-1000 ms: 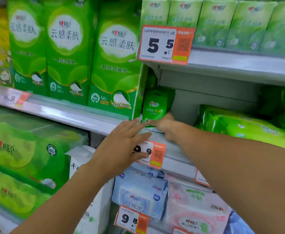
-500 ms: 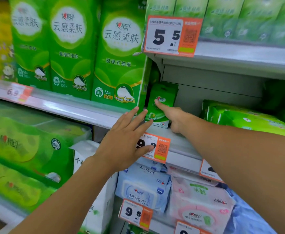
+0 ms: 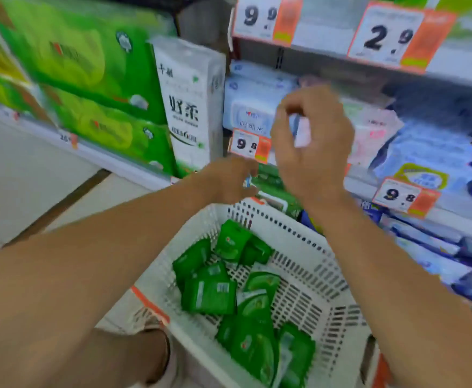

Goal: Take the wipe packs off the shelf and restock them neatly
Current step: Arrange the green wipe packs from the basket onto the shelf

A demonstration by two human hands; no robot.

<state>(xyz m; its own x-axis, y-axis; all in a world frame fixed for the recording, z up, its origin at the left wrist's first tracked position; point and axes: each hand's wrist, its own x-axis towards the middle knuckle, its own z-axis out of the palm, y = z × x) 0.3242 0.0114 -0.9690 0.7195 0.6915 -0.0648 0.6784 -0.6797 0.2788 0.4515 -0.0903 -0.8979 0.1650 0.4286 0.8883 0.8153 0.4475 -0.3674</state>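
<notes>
Wipe packs (image 3: 209,292) lie in the basket (image 3: 307,298) below my hands. Behind the basket stands the shelf (image 3: 450,211); my left hand (image 3: 229,180) hovers over the basket's far rim, my right hand (image 3: 310,147) above it.

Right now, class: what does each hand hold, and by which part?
Right hand: nothing, with loosely curled fingers. Left hand: too blurred to tell.

Both bare forearms are stretched forward. The right hand (image 3: 311,147) is raised, its fingers loosely curled with nothing seen between them. The left hand (image 3: 229,182) is held lower and blurred, its fingers unreadable.
</notes>
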